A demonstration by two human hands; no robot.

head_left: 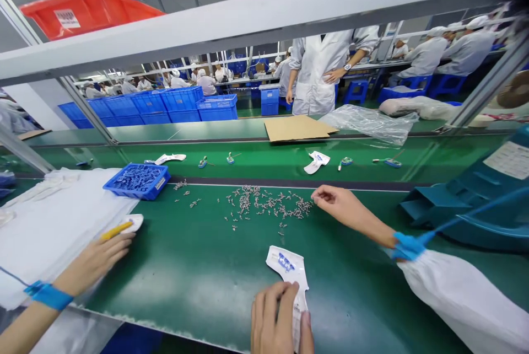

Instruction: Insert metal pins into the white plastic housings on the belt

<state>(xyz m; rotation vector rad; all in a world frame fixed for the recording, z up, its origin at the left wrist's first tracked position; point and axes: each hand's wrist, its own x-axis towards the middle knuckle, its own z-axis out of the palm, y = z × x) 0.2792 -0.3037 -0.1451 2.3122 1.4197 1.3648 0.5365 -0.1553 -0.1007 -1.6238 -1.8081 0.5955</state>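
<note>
At the bottom centre, my left hand [275, 315] grips a white plastic shell half [291, 266], curved like a pistol handle, with blue parts in its upper end. Its lower end is partly covered by my fingers. My right hand [341, 208], with a blue wrist strap [409, 246], reaches in from the right. Its fingertips are pinched together at the right edge of a scatter of small metal screws [285, 205]. Whatever sits between those fingertips is too small to make out.
On the left, another person's hand [103, 255] holds a yellow tool [118, 230] by a white part. A blue tray [144, 191] of small blue pieces stands behind it. Shell halves [317, 161] lie on the green belt [273, 161]. A teal machine [475, 205] is at right.
</note>
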